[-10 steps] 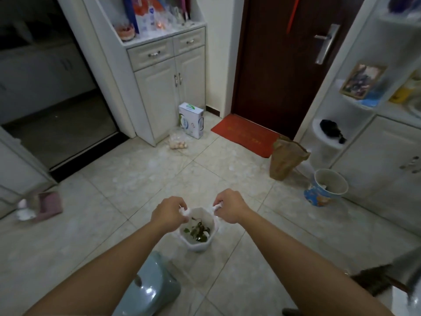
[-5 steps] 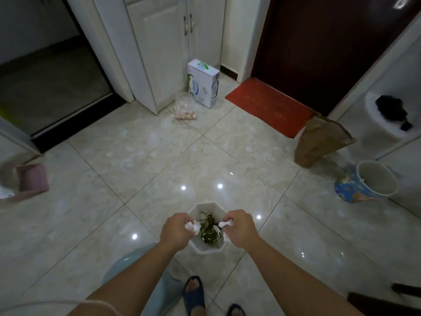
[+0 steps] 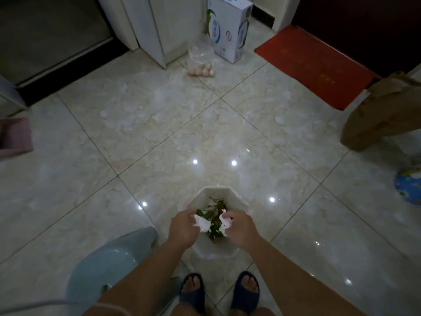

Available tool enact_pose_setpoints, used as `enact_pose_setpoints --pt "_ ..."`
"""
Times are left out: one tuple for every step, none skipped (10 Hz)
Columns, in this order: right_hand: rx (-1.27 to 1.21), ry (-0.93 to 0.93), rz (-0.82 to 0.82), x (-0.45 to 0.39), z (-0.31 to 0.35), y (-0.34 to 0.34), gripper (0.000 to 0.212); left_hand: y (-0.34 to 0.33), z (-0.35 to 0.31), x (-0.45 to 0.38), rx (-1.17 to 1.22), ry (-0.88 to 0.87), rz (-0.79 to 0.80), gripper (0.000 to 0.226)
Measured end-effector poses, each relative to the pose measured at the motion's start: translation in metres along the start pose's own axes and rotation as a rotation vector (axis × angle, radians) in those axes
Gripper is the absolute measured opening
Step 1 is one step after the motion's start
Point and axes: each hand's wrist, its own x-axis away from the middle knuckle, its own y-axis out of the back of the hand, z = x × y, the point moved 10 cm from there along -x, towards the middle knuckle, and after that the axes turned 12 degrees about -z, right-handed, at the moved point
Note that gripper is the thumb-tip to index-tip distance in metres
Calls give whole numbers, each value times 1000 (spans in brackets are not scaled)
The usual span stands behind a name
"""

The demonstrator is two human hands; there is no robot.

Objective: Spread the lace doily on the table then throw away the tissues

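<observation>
A small white waste bin [image 3: 224,194] stands on the tiled floor just in front of my feet, with green leaves and scraps inside. Both hands hover over its opening. My left hand [image 3: 183,229] pinches a crumpled white tissue [image 3: 202,223] that hangs into the bin's mouth. My right hand [image 3: 241,229] grips a second white tissue [image 3: 224,223] beside it. The two tissues are close together above the leaves. No lace doily or table is in view.
A pale blue stool [image 3: 107,263] sits at my left. A bag of eggs [image 3: 200,65] and a white carton [image 3: 227,28] stand by the cabinet. A red mat [image 3: 314,65], brown paper bag [image 3: 382,115] and blue pot [image 3: 407,188] lie to the right.
The view has tilted further down and come closer to the bin. Both hands have lowered over the bin's opening, and the tissues now hang more loosely from the fingers.
</observation>
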Motion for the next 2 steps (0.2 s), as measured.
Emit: enact_pose_setpoints --pt "5 -6 3 -12 -11 -10 41 -13 6 -8 37 34 24 57" --pt "25 -2 -8 -11 -9 -5 38 -10 5 -3 -8 33 43 56"
